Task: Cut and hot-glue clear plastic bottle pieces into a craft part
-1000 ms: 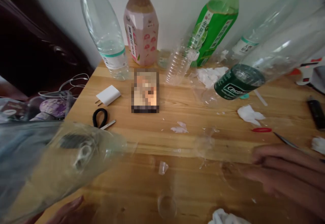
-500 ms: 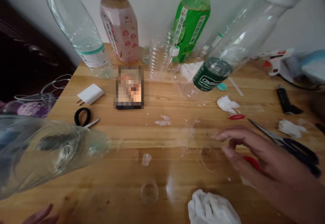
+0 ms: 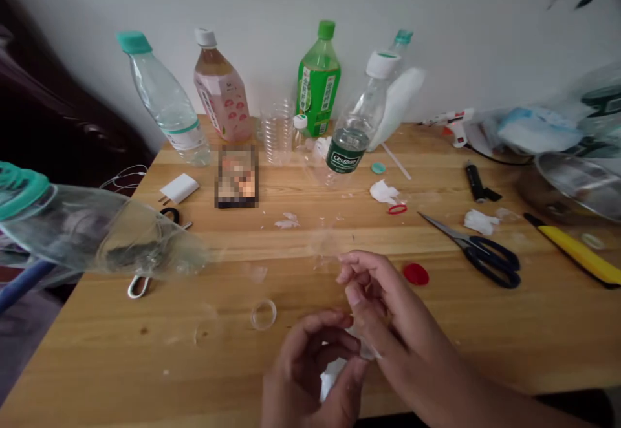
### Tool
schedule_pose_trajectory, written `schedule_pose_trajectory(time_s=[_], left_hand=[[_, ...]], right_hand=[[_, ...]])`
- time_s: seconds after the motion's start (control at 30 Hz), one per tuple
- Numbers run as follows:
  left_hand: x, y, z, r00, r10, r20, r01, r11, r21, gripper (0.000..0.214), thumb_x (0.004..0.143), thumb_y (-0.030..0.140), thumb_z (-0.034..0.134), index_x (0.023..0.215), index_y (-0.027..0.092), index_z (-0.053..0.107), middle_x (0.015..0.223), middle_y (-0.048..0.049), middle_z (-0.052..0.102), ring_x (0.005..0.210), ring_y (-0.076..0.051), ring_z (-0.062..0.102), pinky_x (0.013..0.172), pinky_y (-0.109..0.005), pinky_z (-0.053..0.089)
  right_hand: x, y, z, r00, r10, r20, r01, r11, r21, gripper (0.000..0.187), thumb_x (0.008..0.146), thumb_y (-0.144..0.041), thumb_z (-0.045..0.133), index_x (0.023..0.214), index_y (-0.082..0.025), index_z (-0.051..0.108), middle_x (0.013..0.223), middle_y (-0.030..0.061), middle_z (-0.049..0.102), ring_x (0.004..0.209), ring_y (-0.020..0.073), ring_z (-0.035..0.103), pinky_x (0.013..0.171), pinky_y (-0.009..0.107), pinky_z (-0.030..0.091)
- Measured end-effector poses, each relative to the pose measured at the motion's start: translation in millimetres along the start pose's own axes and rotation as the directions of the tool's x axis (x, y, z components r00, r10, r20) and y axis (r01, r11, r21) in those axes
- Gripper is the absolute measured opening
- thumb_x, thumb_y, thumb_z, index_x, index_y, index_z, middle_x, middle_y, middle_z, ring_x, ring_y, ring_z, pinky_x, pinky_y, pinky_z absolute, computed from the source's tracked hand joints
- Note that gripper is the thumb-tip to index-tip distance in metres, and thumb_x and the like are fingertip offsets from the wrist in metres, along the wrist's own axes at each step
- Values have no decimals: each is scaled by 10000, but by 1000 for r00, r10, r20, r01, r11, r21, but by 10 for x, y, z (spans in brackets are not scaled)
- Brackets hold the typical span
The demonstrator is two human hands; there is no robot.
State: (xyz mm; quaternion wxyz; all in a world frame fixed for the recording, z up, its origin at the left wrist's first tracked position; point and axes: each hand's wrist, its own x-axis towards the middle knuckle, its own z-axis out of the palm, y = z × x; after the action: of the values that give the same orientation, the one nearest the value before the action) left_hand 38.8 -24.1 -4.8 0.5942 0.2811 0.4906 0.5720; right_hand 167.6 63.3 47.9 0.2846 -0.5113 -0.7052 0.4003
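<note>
My left hand point(image 3: 315, 363) and my right hand point(image 3: 392, 318) meet near the front of the wooden table. A small clear plastic piece point(image 3: 369, 349) shows between them; the left fingers pinch its edge and the right hand closes around it. Its full shape is hidden. Below my left hand, partly covered, lies a crumpled white tissue point(image 3: 330, 377). To the left sits a clear plastic ring point(image 3: 263, 315). A red disc point(image 3: 416, 274) is just right of my right hand, with dark-handled scissors point(image 3: 478, 247) beyond it.
A large clear bottle with a teal cap point(image 3: 97, 227) lies at left. Several bottles, including a green one point(image 3: 319, 85) and a pink-labelled one point(image 3: 223, 101), stand by the wall. A glue gun point(image 3: 453, 124), metal bowl point(image 3: 572, 189) and yellow cutter point(image 3: 577, 253) are at right.
My left hand has come in from the lower left edge to meet my right hand, which has moved left and lower. The view has tilted up and shifted, showing the bottle caps.
</note>
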Motion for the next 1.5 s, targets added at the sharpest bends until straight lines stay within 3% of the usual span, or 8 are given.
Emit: schedule_pose_trajectory(time_s=[0.23, 0.5, 0.6, 0.7, 0.8, 0.9, 1.2, 1.5], left_hand=[[90, 223, 230, 960, -231, 158, 268, 922, -278, 344, 723, 344, 867, 970, 199, 676, 795, -24, 707, 648, -149, 696, 630, -277, 596], [63, 364, 30, 994, 87, -65, -75, 982, 173, 222, 797, 341, 783, 929, 200, 673, 785, -35, 712, 670, -161, 698, 632, -276, 602], [175, 672, -136, 898, 408, -166, -242, 771, 590, 144, 836, 294, 728, 949, 227, 671, 854, -12, 721, 769, -165, 708, 722, -290, 601], [477, 1003, -282, 725, 689, -17, -243, 279, 929, 108, 916, 249, 610, 1003, 231, 671, 909, -9, 697, 848, -177, 682, 843, -344, 566], [855, 1219, -357, 758, 629, 172, -126, -118, 985, 246, 957, 146, 457, 1115, 187, 641, 1018, -85, 669, 928, -236, 660, 848, -400, 550], [1115, 1280, -331, 868, 424, 258, -80, -392, 916, 331, 867, -10, 399, 1045, 155, 624, 990, -126, 668, 943, -281, 652, 764, -391, 553], [1282, 1199, -110, 931, 230, 282, -69, -651, 756, 375, 885, -43, 324, 1065, 122, 608, 1045, -189, 686, 985, -338, 670, 723, -403, 538], [1045, 1139, -164, 955, 24, 295, -206, -660, 723, 371, 850, -16, 490, 1155, 167, 594, 994, -81, 734, 953, -288, 686, 726, -376, 500]], right_hand=[[-127, 112, -81, 1000, -24, -17, 24, 1000, 3, 262, 1030, -324, 432, 1290, -326, 465, 1103, 14, 618, 967, 136, 630, 826, 269, 533], [-68, 160, -322, 994, -52, -99, 38, 989, -142, 185, 1002, -306, 479, 1160, -282, 572, 1041, 23, 663, 847, 148, 621, 742, 283, 538], [-21, 201, -460, 992, -80, -102, 55, 972, -228, 158, 988, -313, 504, 1104, -272, 604, 1003, 23, 669, 769, 145, 597, 649, 262, 526], [28, 252, -555, 991, -106, -86, 80, 961, -265, 144, 984, -321, 512, 1071, -267, 614, 963, 21, 662, 732, 141, 591, 564, 237, 496], [64, 276, -587, 989, -140, -41, 123, 954, -272, 143, 985, -321, 515, 1073, -269, 614, 986, 29, 656, 754, 147, 602, 546, 232, 494], [67, 253, -587, 979, -202, 33, 203, 937, -283, 155, 994, -303, 497, 1102, -276, 605, 1024, 39, 652, 803, 159, 624, 606, 257, 531], [3, 248, -638, 916, -393, 83, 399, 865, -305, 187, 983, -208, 475, 1116, -255, 597, 1081, 59, 675, 1008, 196, 662, 846, 353, 559], [-45, 309, -699, 907, -406, 116, 421, 847, -325, 182, 993, -188, 467, 1127, -273, 555, 1089, 44, 663, 1047, 176, 643, 861, 337, 547]])
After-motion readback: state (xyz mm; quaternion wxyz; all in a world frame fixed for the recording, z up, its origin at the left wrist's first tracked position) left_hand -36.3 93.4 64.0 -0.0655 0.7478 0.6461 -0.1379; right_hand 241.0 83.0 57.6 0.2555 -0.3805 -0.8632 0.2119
